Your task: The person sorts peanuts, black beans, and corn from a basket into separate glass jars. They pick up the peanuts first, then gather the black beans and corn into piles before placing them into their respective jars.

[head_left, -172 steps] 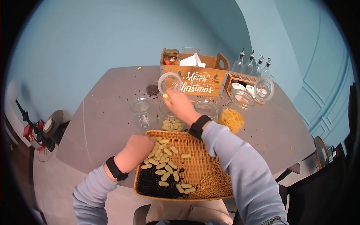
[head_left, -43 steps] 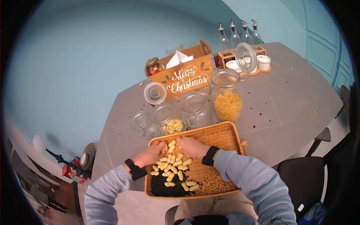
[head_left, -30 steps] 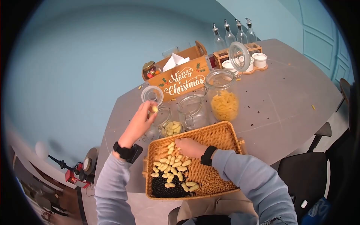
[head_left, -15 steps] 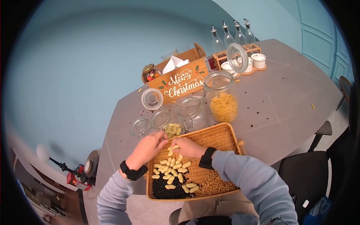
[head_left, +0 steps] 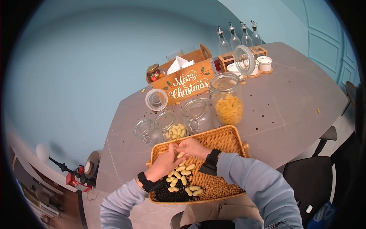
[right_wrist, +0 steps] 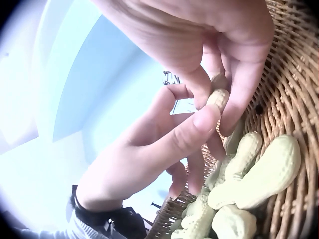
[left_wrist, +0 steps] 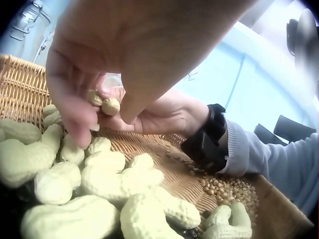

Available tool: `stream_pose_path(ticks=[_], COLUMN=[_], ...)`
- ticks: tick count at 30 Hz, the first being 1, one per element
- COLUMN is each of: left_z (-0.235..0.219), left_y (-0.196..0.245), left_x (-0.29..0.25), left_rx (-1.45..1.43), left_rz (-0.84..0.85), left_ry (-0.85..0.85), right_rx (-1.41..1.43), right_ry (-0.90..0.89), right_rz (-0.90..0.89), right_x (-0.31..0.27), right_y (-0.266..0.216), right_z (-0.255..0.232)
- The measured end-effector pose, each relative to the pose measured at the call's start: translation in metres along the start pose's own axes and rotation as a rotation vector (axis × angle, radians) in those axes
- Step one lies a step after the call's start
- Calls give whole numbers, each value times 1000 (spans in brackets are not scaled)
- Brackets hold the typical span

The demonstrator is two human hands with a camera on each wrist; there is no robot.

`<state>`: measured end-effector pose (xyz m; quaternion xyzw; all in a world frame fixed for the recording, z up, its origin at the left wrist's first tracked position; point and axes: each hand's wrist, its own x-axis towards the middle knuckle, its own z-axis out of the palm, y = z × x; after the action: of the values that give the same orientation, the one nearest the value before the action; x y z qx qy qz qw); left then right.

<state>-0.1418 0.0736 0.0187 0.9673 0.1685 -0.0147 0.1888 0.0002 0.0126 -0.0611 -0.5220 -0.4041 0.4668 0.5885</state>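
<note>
Both hands meet over the far left part of a wicker basket (head_left: 221, 143). My right hand (head_left: 193, 148) pinches peanuts (right_wrist: 218, 99) between thumb and fingers. The thumb and forefinger of my left hand (head_left: 164, 165) close on the same peanuts from the other side. In the left wrist view, two peanut ends (left_wrist: 110, 106) show between the hands. Below them lie several loose peanuts (head_left: 185, 172), partly over black beans (head_left: 167, 195). Tan kernels (head_left: 221, 187) fill the near right corner. Just beyond the basket stands a clip-top jar (head_left: 176, 132) with peanuts inside, its lid open.
Beside the peanut jar are two other clip-top jars, a small one (head_left: 146, 131) and a larger one (head_left: 198, 118). A pasta jar (head_left: 228, 105) stands at the right. Behind are a wooden Christmas crate (head_left: 190, 82), oil bottles (head_left: 234, 40) and white pots (head_left: 264, 63). Dark bits dot the table (head_left: 282, 110).
My left hand carried a peanut to the jar's mouth and came back to the basket, where it meets the right. The right hand stayed among the peanuts, then lifted some. The jar holds more peanuts.
</note>
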Motion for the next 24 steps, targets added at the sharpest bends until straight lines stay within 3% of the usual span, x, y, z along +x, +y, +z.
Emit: stream_pose_path(ticks=[2, 4, 8, 11, 13, 16, 19, 20, 24], left_z=[3, 10, 8, 9, 16, 8, -15, -23, -72], left_y=[-1, -8, -8, -7, -12, -3, 2, -4, 21], left_x=[2, 6, 10, 9, 10, 4, 0, 1, 0], left_rx=[40, 178, 245, 395, 655, 696, 559, 381, 309], left_rz=[-26, 47, 13, 79, 187, 183, 83, 119, -15], left_ry=[20, 139, 90, 155, 319, 355, 219, 192, 218], right_rx=[-26, 124, 119, 134, 181, 155, 132, 133, 46], right_ry=[-6, -41, -76, -82, -136, -169, -269, -271, -236], right_rz=[-6, 14, 26, 96, 63, 58, 14, 17, 51], right_x=[0, -3, -4, -12, -7, -18, -12, -11, -11], right_y=[1, -1, -6, -19, -15, -35, -37, -35, -31], right_z=[0, 3, 2, 5, 5, 8, 7, 7, 6])
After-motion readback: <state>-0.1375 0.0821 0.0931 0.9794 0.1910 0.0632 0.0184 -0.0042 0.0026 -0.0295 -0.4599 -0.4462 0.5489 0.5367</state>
